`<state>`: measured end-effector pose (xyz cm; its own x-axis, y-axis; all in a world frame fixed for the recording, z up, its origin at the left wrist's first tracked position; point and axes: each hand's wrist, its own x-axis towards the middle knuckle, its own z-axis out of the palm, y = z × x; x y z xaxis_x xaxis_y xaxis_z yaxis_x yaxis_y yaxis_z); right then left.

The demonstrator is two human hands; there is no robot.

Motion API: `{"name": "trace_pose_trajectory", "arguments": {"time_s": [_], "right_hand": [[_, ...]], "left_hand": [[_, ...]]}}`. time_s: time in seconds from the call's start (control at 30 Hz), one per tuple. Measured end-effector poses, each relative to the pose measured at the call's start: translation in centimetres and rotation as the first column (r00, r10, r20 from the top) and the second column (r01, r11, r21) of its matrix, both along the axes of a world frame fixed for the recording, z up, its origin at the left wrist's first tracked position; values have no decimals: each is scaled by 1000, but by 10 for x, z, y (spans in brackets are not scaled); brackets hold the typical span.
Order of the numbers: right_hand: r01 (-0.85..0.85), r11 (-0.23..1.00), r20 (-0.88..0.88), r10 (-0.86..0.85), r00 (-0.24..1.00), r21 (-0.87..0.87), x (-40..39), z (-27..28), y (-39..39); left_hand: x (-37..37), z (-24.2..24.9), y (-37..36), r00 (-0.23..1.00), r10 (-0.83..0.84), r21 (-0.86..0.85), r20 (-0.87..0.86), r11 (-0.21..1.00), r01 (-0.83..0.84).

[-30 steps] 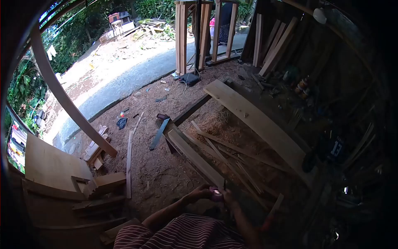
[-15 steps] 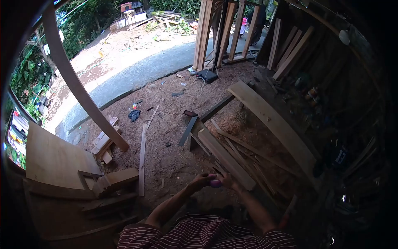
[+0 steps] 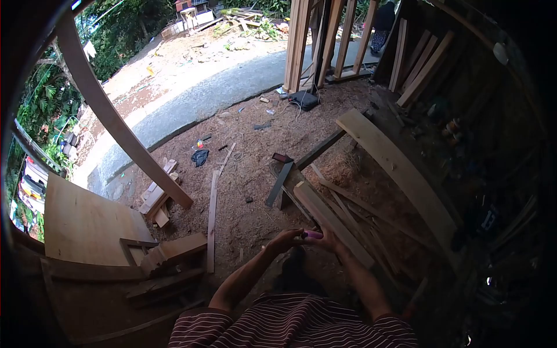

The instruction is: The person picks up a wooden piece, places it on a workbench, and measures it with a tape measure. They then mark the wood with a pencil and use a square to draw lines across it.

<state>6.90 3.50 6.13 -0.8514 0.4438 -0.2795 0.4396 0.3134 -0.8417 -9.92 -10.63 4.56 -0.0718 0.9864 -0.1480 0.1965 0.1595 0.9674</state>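
Both hands meet in front of my striped shirt, around a small purple-pink object [image 3: 314,235] whose kind I cannot make out. My left hand [image 3: 285,240] has its fingers closed at the object's dark left end. From the other side, my right hand [image 3: 331,239] grips it, hiding part of it. A thin dark strip sticks up just above the fingers, too small to name. Right beside my right hand lies a long squared timber [image 3: 328,217], running away from me. Near its far end rests a framing square [image 3: 280,182], its flat dark blade slanting down.
A wide plank [image 3: 400,174] spans the right side. Thin wood strips lie beneath it. A leaning post [image 3: 116,124], plywood sheet [image 3: 90,217] and offcuts [image 3: 156,200] stand left. Upright studs and a black case [image 3: 304,100] are at the back, with a person beyond.
The view has shifted, so the surroundings sit further right. The purple-pink object has turned from a rounded face to a narrower side, still between both hands.
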Motion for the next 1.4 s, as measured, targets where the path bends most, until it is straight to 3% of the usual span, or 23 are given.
{"name": "trace_pose_trajectory", "arguments": {"time_s": [0.03,0.07,0.17,0.2,0.23,0.27,0.3,0.33,0.37,0.4,0.47,0.57,0.63,0.67,0.7,0.77,0.83,0.9,0.97,1.03,1.17,1.27,1.4], "right_hand": [[-4,1000,-3,4,1000,-8,-3,-4,7],[-42,998,-3,42,999,46,-6,-7,16],[-68,981,-78,83,993,181,-14,-21,48],[-58,998,-35,57,998,-30,-17,-6,57],[-37,970,8,41,999,-238,-21,4,68],[-28,971,0,29,1000,-239,-24,0,78],[-31,957,-18,28,999,-288,-27,-8,87],[-34,939,-31,25,999,-342,-29,-23,96],[-23,937,-30,13,999,-350,-34,-39,106],[-21,980,9,23,1000,-198,-39,-60,117],[-13,997,69,18,997,-74,-37,-75,117],[57,997,136,-50,989,-46,-46,-44,117],[88,991,148,-102,984,99,-50,-38,117],[120,982,52,-129,990,147,-50,-52,119],[130,982,56,-138,989,138,-52,-65,126],[131,990,103,-126,987,-44,-52,-87,131],[173,983,129,-164,978,-57,-56,-70,125],[185,982,121,-181,976,-24,-64,-71,127],[174,985,140,-172,975,1,-72,-74,132],[148,989,171,-151,974,29,-76,-78,127],[148,989,221,-147,964,10,-86,-68,130],[227,972,249,-207,946,-56,-91,-60,129],[259,966,187,-252,950,-15,-86,-71,122]], "left_hand": [[-6,-1,7,994,-54,62,-92,996,60],[-14,-1,15,970,-101,3,-220,995,104],[-29,-10,40,967,-86,-74,-240,995,70],[-36,-32,51,964,-96,-74,-247,994,80],[-44,-69,64,993,-106,201,44,975,95],[-52,-89,76,928,-187,448,322,893,24],[-57,-88,89,928,-196,444,317,895,38],[-57,-82,100,853,-74,173,517,985,-19],[-57,-78,113,804,-1,22,595,1000,-15],[-56,-69,125,746,96,-130,659,991,-13],[-49,-33,137,796,279,-357,538,930,-85],[-54,-51,153,838,269,-390,474,918,-73],[-63,-62,159,791,256,-402,555,916,-14],[-68,-69,161,735,241,-365,633,931,9],[-73,-76,162,675,224,-327,703,944,28],[-84,-72,170,689,226,-357,688,933,50],[-89,-72,171,701,222,-380,678,922,76],[-100,-78,180,782,228,-455,580,887,79],[-113,-97,184,798,172,-398,577,913,91],[-124,-101,186,918,23,-377,397,916,140],[-147,-108,193,836,151,-440,527,890,117],[-164,-122,197,877,189,-487,441,872,57],[-175,-131,204,886,167,-478,433,876,69]]}}
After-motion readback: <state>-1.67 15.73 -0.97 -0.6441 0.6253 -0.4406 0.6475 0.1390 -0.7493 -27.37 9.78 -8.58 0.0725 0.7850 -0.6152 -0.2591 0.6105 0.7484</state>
